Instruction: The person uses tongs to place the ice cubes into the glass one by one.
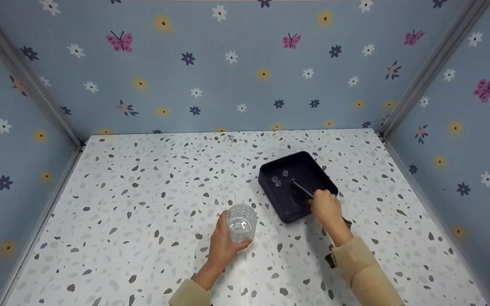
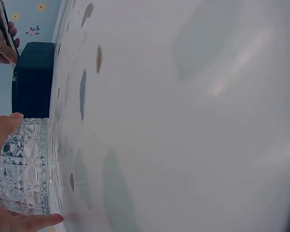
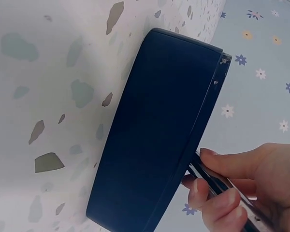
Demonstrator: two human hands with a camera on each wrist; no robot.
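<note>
My left hand (image 1: 223,245) grips a clear patterned drinking glass (image 1: 241,224) on the table, thumb on one side and fingers on the other. In the left wrist view the cut pattern of the glass (image 2: 30,166) shows between thumb and fingers. To its right lies a dark square tray (image 1: 274,199) with several small clear cubes (image 1: 276,181) inside. My right hand (image 1: 328,208) holds slim metal tongs (image 1: 302,187) over the tray's near right edge, their tips down inside it. The right wrist view shows fingers and thumb around the tongs (image 3: 216,182); the tray's wall hides their tips.
The white speckled table (image 1: 143,212) is bounded by a blue flowered panel (image 1: 245,63) at the back and similar panels on the left and right. Grey metal posts (image 1: 434,63) stand in the back corners.
</note>
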